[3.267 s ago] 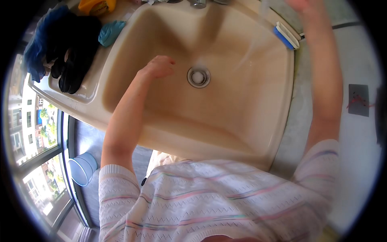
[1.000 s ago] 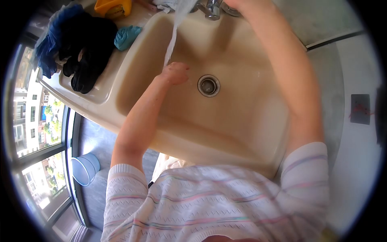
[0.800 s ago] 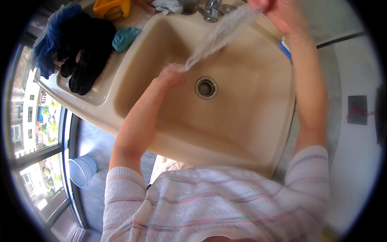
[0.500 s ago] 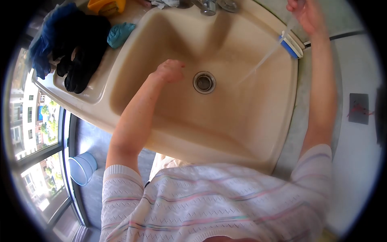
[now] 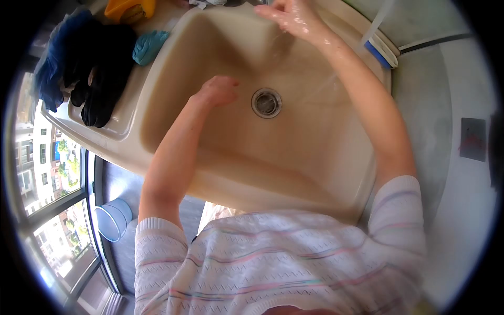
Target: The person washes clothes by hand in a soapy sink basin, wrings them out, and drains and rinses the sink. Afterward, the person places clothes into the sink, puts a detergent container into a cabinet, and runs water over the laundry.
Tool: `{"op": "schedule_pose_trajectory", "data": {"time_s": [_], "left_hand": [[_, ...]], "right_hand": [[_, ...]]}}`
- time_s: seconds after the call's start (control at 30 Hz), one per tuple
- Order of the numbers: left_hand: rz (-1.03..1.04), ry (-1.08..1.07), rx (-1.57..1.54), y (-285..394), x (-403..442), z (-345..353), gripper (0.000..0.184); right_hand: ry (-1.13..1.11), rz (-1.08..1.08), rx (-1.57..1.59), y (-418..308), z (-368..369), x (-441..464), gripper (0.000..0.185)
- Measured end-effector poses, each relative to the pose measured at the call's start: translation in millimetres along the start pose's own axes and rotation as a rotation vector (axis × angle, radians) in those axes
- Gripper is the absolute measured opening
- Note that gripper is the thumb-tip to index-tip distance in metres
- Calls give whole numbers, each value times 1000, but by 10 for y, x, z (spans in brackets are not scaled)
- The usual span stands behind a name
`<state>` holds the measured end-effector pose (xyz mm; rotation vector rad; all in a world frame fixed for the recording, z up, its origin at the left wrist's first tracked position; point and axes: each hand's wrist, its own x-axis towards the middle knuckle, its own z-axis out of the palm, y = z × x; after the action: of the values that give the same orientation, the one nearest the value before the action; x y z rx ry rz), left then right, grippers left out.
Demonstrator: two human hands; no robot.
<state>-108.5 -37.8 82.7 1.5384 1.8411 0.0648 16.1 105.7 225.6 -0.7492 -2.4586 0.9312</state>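
Note:
Over the left part of the beige basin [image 5: 294, 152] hangs my left hand [image 5: 218, 90], its fingers curled in with nothing seen in them. It is left of the round metal drain [image 5: 266, 103]. My right hand [image 5: 295, 18], wet and shiny, is at the far side of the basin by the top edge of view. Its visible fingers are apart, and I see nothing in them. The tap is hidden behind it or out of view. A thin stream of water [image 5: 379, 22] shows at the upper right, near a blue and white brush [image 5: 382, 52] on the basin rim.
Dark and blue cloths [image 5: 102, 68] lie on the left ledge, with a teal crumpled cloth [image 5: 149, 46] beside them. Behind is a yellow container [image 5: 130, 9]. A light blue bucket [image 5: 113, 219] stands on the floor by the window.
My right hand has swung from the upper right towards the far middle of the basin. The stream stays at the upper right, now apart from that hand. My left hand has barely moved.

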Motion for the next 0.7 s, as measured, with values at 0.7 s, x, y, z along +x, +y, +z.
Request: {"op": "schedule_pose_trajectory", "data": {"time_s": [0.7], "left_hand": [[34, -36, 52, 43, -29, 11, 44]], "right_hand": [[90, -98, -123, 41, 121, 630, 26]]}}
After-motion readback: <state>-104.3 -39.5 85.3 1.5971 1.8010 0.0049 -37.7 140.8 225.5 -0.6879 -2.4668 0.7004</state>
